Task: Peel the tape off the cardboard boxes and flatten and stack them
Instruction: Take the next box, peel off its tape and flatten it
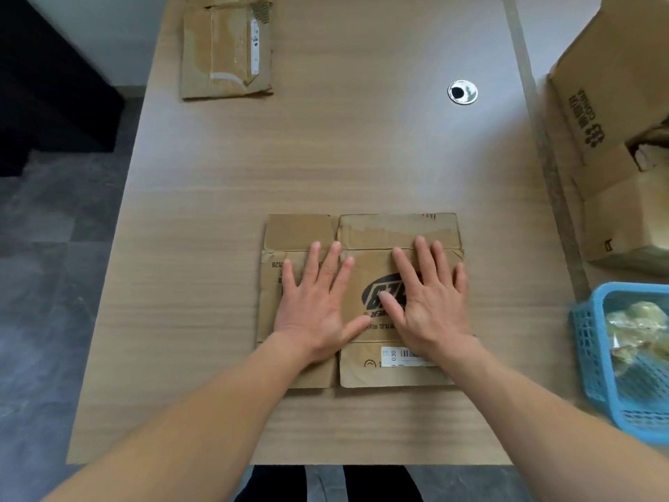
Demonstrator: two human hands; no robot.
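- Cardboard box (362,320), collapsed flat, lies near the table's (362,157) near edge.
- Left hand (315,306) and right hand (430,302) press down on it with fingers spread, gripping nothing; flattening looks nearly done.
- Next, likely carry it to the flattened box (226,45) at far left; unflattened boxes (615,139) wait right.

The left hand (311,309) and right hand (430,306) are going bare, as are the forearms (188,411). Dark trousers (380,483) are showing behind the hands, past the surface (325,157) edge.
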